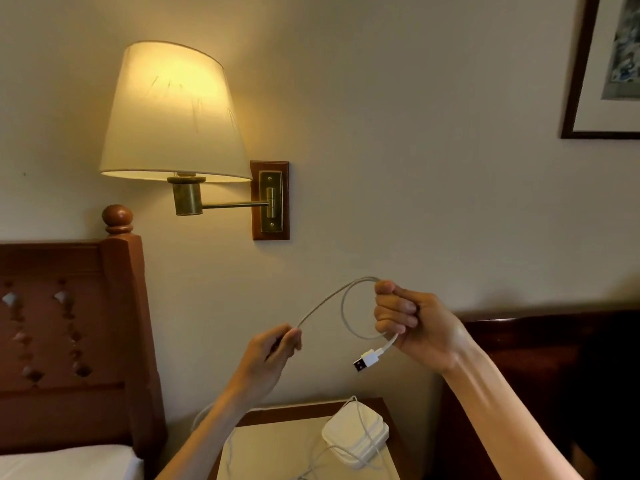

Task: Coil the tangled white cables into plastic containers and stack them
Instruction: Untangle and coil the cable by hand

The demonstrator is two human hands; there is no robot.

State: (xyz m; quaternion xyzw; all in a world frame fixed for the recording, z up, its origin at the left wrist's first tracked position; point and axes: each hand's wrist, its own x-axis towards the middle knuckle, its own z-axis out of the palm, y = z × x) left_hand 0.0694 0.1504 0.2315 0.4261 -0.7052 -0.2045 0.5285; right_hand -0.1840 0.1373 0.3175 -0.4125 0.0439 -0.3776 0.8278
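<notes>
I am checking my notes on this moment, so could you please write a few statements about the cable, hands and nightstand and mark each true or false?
1. The right hand holds a loop of cable. True.
2. The USB plug lies on the nightstand. False: it hangs below the right hand.
3. The left hand pinches the cable. True.
4. The lamp is off. False: it glows.
5. The containers sit on the nightstand. True.

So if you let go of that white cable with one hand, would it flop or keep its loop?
Probably flop. The cable is thin and curves in a loose loop between the left hand and right hand, so it looks limp. It seems light too. The plug juts from the fist and would likely swing.
</notes>
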